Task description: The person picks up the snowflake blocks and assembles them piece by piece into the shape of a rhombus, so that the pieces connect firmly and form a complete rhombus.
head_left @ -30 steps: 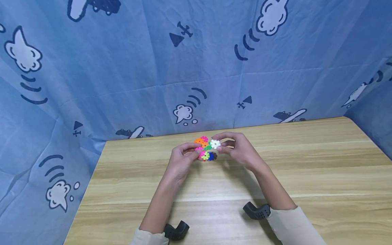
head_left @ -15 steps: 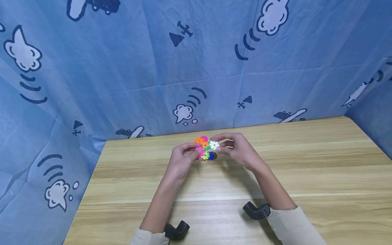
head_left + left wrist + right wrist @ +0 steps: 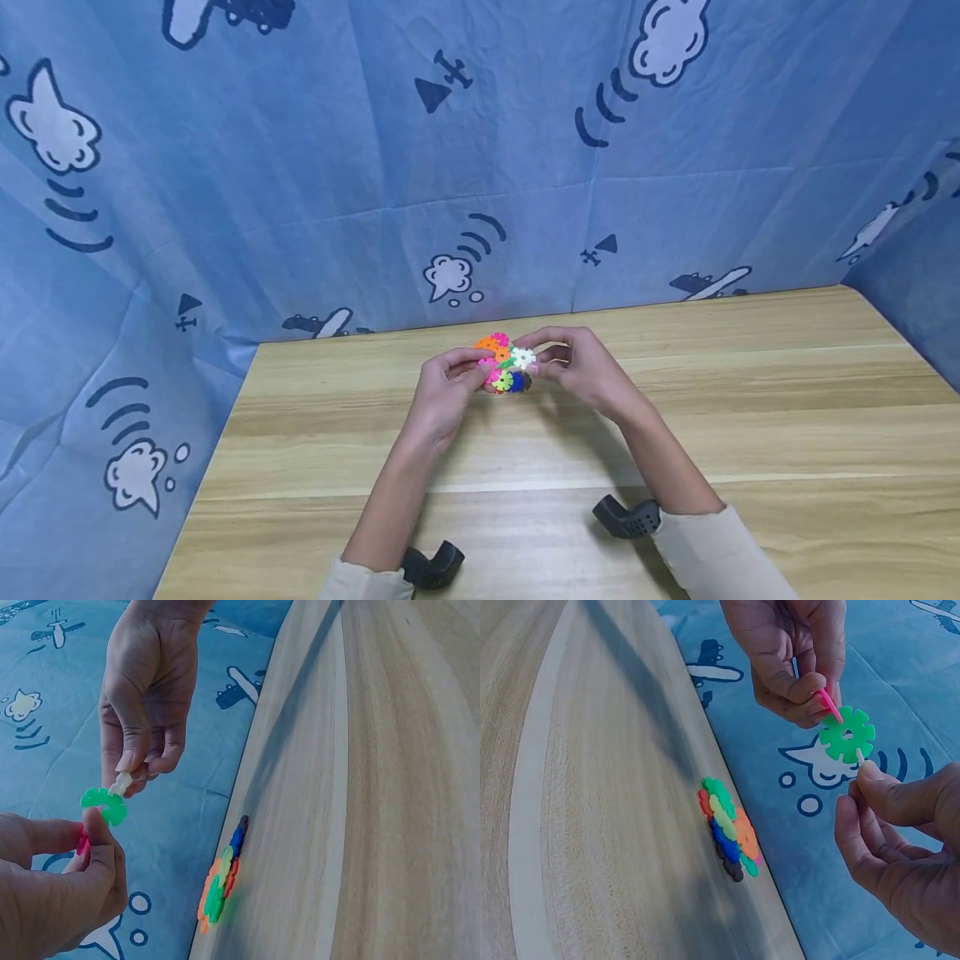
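Observation:
My left hand [image 3: 444, 396] pinches a pink notched disc [image 3: 829, 705], a flat snowflake-style building piece. A green notched disc [image 3: 847, 735] is joined to it edge-on, standing at an angle to the pink one. Between the thumb and fingertips of my right hand [image 3: 585, 367] is a white notched disc [image 3: 523, 358]. Its edge meets the rim of the green disc; how deep it sits in a notch I cannot tell. Both hands are raised above the table, close together.
Several loose notched discs lie in a small pile on the wooden table [image 3: 525, 467] below the hands, among them orange [image 3: 745, 834], blue [image 3: 724, 841], red [image 3: 703, 802] and black [image 3: 733, 868]. A blue patterned cloth [image 3: 480, 167] hangs behind the table.
My right hand has brought the white disc slightly left and down, closer to the green disc. The left hand has stayed nearly still.

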